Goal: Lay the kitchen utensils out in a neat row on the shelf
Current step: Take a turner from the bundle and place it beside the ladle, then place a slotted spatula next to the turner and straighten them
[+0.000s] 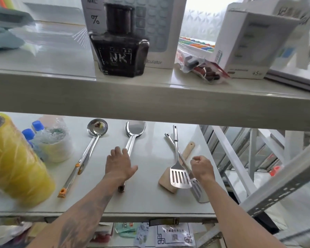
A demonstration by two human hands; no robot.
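On the lower white shelf a steel ladle lies at the left, bowl away from me. To its right lies a solid steel turner. My left hand rests flat on its handle, fingers spread, not gripping. Farther right three utensils lie crossed in a pile: a slotted turner on top, a second slotted turner under it, and a wooden spatula at the bottom. My right hand hovers over the second turner's neck with curled fingers; I see nothing clearly held in it.
A yellow wrapped roll and wrapped bottles with blue caps crowd the shelf's left end. The upper shelf overhangs, carrying an ink bottle and boxes. The rack's white metal frame stands at the right.
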